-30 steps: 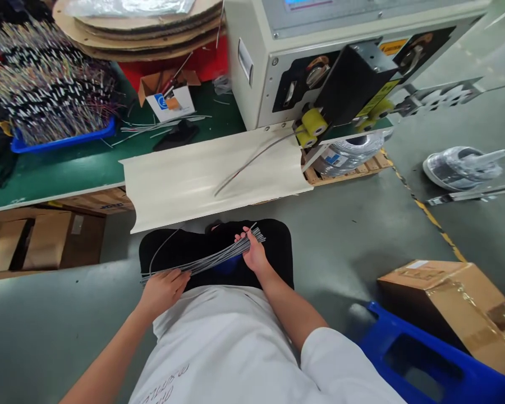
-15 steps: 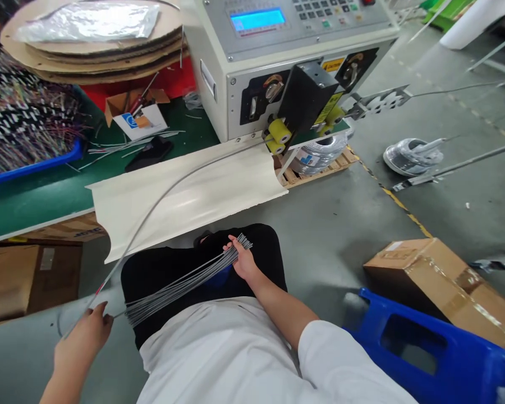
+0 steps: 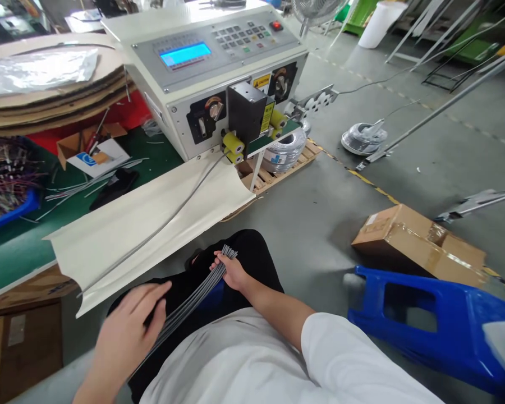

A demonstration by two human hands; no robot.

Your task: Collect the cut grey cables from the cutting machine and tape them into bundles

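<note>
After its reach past the left end of the chute (image 3: 118, 230) half a second earlier, where it had been holding a grey cable, the left hand (image 3: 128, 328) had come back to the near side of the chute, blurred and raised at the bundle (image 3: 192, 303). Its fingers were loosely parted with nothing visible between them, so it seemed free, and the right hand alone appeared to carry the bundle. A cable (image 3: 160, 226) now lay along the chute, running from the yellow rollers (image 3: 234, 147) at its far right corner to its left end, touched by neither hand; whether it was the one held earlier could not be told. The bundle hung over the lap on the near side of the chute, slanting down to the left. The right hand (image 3: 229, 271) kept its fingers closed around the strands close to their upper end, short tips standing out beyond the grip. Lower down, the strands passed just beside the left thumb, and contact there could not be judged; their lower end was lost near the left wrist.
</note>
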